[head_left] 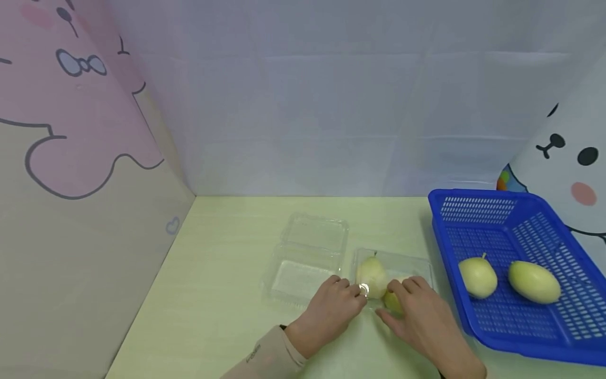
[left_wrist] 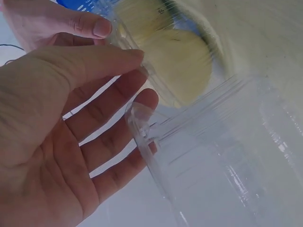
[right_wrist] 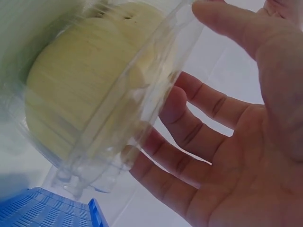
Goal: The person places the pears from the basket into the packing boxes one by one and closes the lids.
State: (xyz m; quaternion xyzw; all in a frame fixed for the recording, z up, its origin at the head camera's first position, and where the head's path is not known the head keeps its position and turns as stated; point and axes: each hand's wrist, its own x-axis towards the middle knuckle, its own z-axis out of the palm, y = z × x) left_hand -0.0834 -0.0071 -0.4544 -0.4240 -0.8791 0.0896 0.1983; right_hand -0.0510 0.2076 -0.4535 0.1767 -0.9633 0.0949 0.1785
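A clear plastic clamshell box (head_left: 416, 261) sits in front of me with two pale yellow pears, one a stemmed pear (head_left: 371, 276), the other a pear (head_left: 392, 302) partly behind my fingers. My left hand (head_left: 329, 313) pinches the box's near left edge between thumb and index finger; its other fingers spread loosely below in the left wrist view. At the near right edge, my right hand (head_left: 423, 318) holds the rim, thumb on one side and curled fingertips on the other. In the right wrist view a pear (right_wrist: 85, 90) shows through the clear plastic.
A second clear clamshell box (head_left: 314, 234) lies opened out just left of the filled one. To the right stands a blue plastic basket (head_left: 497, 339) with a round pear (head_left: 478, 278) and an oval yellow fruit (head_left: 535, 282). A white curtain (head_left: 307, 105) closes off the table's back.
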